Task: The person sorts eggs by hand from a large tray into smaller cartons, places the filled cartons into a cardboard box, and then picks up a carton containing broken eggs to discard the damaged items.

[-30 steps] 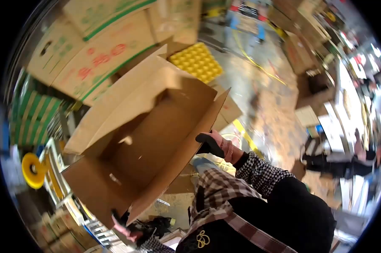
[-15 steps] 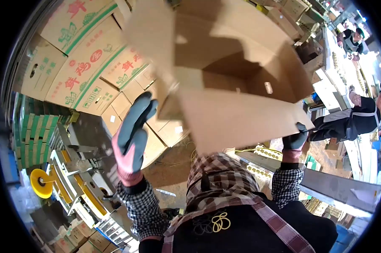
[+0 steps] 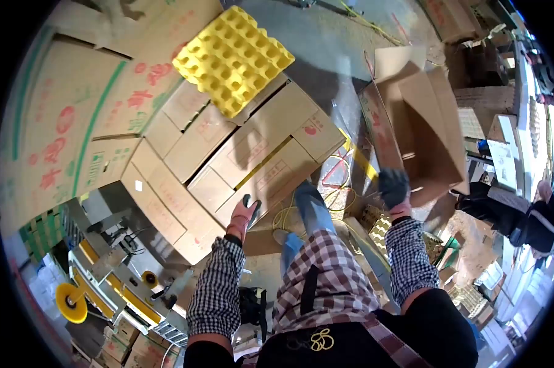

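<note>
Cardboard box (image 3: 421, 122) just off right hand (image 3: 393, 187), fingers spread; left hand (image 3: 245, 214) loosely curled, empty.

I count two gloved hands of my own, the left hand (image 3: 242, 216) and the right hand (image 3: 394, 188); one open empty carton (image 3: 421, 126) by the right one; one yellow egg tray (image 3: 232, 58) lying on the stack; roughly nine sealed cartons (image 3: 252, 153) across the top of that stack; one yellow tape reel (image 3: 72, 302) at the machine, lower left; one other person (image 3: 534, 221) at the right edge.
</note>
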`<state>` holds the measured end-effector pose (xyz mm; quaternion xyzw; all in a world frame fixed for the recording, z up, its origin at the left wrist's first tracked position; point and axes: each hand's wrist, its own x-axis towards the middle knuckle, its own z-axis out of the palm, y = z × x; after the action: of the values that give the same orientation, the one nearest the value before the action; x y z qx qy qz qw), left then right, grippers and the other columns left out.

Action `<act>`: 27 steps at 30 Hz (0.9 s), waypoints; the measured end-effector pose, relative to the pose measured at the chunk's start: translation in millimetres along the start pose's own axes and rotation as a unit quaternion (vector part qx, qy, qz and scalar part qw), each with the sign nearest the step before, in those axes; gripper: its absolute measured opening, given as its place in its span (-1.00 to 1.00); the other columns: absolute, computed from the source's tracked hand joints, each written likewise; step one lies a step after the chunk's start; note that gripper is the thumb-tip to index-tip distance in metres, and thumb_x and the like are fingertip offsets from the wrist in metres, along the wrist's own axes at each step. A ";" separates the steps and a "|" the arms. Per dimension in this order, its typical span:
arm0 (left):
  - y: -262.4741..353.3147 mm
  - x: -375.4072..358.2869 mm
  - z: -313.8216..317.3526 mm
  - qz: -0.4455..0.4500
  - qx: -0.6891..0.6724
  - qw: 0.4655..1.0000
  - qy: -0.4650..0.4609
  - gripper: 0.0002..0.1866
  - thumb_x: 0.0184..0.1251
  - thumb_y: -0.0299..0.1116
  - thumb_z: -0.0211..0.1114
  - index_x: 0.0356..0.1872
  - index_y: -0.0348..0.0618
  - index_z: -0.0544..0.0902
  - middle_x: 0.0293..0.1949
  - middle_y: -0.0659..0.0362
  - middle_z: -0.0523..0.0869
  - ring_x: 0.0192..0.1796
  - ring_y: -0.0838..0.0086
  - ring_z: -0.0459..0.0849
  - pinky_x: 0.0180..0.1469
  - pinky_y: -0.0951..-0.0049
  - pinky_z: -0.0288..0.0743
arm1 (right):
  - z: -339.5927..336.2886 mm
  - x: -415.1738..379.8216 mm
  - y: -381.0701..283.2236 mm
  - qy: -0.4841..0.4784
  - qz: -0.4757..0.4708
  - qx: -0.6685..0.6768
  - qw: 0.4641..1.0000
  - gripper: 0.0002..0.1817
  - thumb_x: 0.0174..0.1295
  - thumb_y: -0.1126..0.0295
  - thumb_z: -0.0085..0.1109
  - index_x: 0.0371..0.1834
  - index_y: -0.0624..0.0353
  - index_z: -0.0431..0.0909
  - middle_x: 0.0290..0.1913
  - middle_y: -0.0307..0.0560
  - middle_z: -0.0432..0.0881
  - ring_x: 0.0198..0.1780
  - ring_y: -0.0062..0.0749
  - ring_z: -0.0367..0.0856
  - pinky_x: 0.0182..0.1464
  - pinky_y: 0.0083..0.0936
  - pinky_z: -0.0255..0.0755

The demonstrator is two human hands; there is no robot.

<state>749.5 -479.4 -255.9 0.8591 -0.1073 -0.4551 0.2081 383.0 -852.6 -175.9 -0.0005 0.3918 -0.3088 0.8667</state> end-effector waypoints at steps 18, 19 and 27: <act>57.3 -91.5 39.6 -0.040 0.185 0.978 -0.086 -0.45 0.10 -0.02 0.37 0.16 0.18 0.54 0.17 0.10 0.55 0.22 0.13 0.52 0.19 0.15 0.45 | 212.6 189.2 241.2 -0.214 0.035 -0.542 0.812 -0.86 0.30 0.45 0.05 -0.16 0.20 0.58 -0.18 -0.03 0.65 -0.15 -0.30 0.63 -0.07 -0.46 0.56; 58.3 -90.9 35.6 -0.056 0.153 0.980 -0.116 -0.43 0.10 0.00 0.38 0.17 0.17 0.52 0.18 0.12 0.55 0.23 0.12 0.50 0.22 0.17 0.44 | 216.1 188.1 243.4 -0.211 0.039 -0.544 0.811 -0.86 0.30 0.45 0.05 -0.16 0.20 0.58 -0.18 -0.03 0.65 -0.15 -0.30 0.63 -0.07 -0.46 0.56; 26.6 -55.4 21.2 -0.136 -0.303 0.929 -0.161 -0.34 0.17 -0.19 0.41 0.31 -0.01 0.38 0.05 0.02 0.61 0.11 0.25 0.59 0.13 0.28 0.51 | 154.4 203.0 246.6 0.031 0.091 -0.710 0.697 -0.55 0.20 0.18 0.21 0.02 0.32 0.56 -0.03 0.13 0.67 0.07 -0.18 0.63 0.07 -0.37 0.51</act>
<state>700.9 -487.9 -213.6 0.6766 0.1216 -0.6223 0.3743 721.8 -799.0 -266.6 -0.5707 0.5191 0.1424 0.6201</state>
